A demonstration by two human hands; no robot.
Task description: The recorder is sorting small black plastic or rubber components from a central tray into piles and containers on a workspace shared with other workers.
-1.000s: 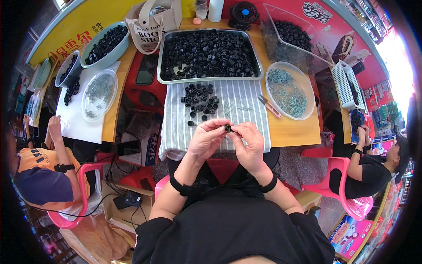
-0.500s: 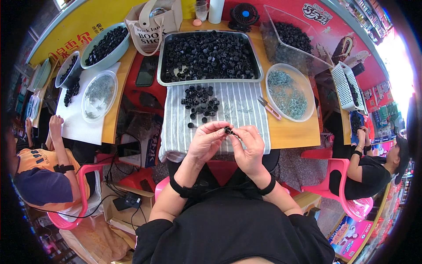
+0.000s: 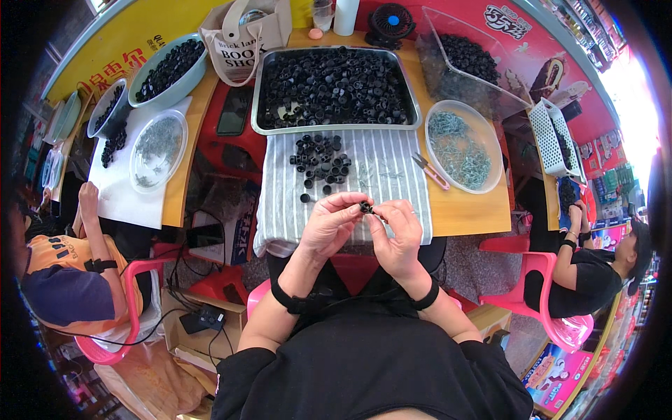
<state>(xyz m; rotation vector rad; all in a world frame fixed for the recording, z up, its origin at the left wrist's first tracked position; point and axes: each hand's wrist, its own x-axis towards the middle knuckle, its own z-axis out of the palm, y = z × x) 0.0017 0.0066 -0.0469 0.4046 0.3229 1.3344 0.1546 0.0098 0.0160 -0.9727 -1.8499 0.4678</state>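
Note:
Between my two hands, just over the near edge of the striped cloth, is a small round black plastic cap. My left hand pinches it from the left with thumb and fingers. From the right, the fingertips of my right hand close on the same cap; whether they also hold a small pin is too small to tell. Beyond my hands lies a loose pile of similar black caps. Several thin metal pins are scattered on the cloth to its right.
A metal tray heaped with black caps stands behind the pile. Pink-handled snips lie beside a round tub of metal pins. A clear bin, a fan and a canvas bag stand farther back. Co-workers sit at both sides.
Both hands stay at nearly the same spot, still pinching the black cap, which looks slightly turned. The whole view has shifted very slightly.

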